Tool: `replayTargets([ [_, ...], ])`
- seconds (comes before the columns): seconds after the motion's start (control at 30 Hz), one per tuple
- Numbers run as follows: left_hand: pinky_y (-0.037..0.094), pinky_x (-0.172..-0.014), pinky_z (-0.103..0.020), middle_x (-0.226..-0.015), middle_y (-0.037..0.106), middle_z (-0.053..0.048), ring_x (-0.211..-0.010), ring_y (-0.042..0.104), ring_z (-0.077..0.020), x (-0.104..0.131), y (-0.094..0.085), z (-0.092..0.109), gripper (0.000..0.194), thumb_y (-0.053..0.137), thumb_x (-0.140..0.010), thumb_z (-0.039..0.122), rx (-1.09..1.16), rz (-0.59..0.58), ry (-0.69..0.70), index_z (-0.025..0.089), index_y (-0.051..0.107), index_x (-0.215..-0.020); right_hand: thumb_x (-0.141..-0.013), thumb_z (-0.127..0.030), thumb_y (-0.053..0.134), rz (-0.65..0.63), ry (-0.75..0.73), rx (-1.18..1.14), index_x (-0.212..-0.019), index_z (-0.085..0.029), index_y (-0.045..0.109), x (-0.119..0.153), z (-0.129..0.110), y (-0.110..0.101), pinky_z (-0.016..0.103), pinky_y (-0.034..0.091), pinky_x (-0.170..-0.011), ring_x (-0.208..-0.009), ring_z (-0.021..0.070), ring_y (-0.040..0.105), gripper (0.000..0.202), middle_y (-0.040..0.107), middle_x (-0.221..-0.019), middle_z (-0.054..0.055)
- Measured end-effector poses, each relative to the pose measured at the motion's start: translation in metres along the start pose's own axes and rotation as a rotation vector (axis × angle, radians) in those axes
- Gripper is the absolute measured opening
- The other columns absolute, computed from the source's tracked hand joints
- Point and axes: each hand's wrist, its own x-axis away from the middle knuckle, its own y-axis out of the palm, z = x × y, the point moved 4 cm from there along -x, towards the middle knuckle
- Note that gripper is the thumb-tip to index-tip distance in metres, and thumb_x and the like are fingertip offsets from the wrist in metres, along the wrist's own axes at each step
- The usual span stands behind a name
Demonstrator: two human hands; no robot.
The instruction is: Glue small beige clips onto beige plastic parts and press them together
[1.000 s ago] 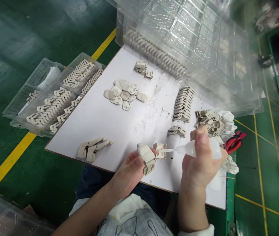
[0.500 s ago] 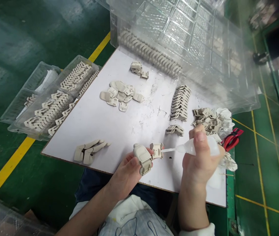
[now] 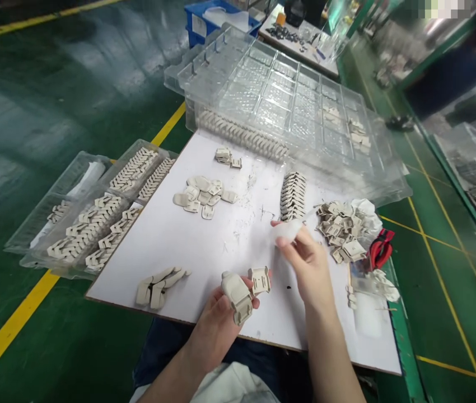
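Note:
My left hand (image 3: 217,322) is closed on beige plastic parts at the table's front edge. It holds a rounded cover piece (image 3: 234,288) with a slotted end, and a slotted bracket (image 3: 260,281) sticks out past the fingertips. My right hand (image 3: 305,254) is wrapped around a translucent white squeeze bottle (image 3: 290,230), raised over the table in front of a row of nested beige pieces (image 3: 293,196). The bottle's nozzle cannot be made out. To the right of this hand lies a heap of loose beige brackets (image 3: 341,224).
Rounded covers (image 3: 204,193) lie in a loose pile on the white board (image 3: 154,229). Angled pieces (image 3: 160,288) sit at the front left. Stacked clear trays (image 3: 263,84) stand behind; filled trays (image 3: 95,218) are at left. A red-handled tool (image 3: 381,249) lies at right.
My right hand has drawn the bottle away from the bracket, up and to the left. The left hand keeps its parts. The view has tilted upward, showing more of the background.

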Motion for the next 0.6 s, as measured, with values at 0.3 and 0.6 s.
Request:
replayTargets([
  [0.3,0.039,-0.114,-0.046,-0.128,0.073,-0.006,-0.145,0.044,-0.0345,0.018,-0.044,-0.012,0.035,0.078,-0.072,0.060,0.077,0.143,-0.038,0.034,0.080,-0.095,-0.086,-0.029,0.066,-0.111,-0.070,0.433,-0.106,-0.019,0.069,0.007,-0.005,0.035,0.028,0.047,-0.064,-0.066,0.0158,0.061,0.022,0.067,-0.077,0.001],
  [0.6,0.041,-0.118,-0.047,-0.125,0.077,0.004,-0.151,0.038,-0.0270,0.006,-0.073,-0.033,0.027,0.064,-0.086,0.041,0.145,0.208,-0.218,0.042,0.076,-0.110,-0.084,-0.056,0.070,0.902,-0.090,0.565,-0.099,-0.017,0.068,0.068,0.009,-0.148,0.029,0.045,-0.061,-0.062,0.0145,0.052,0.041,0.057,-0.072,-0.002],
])
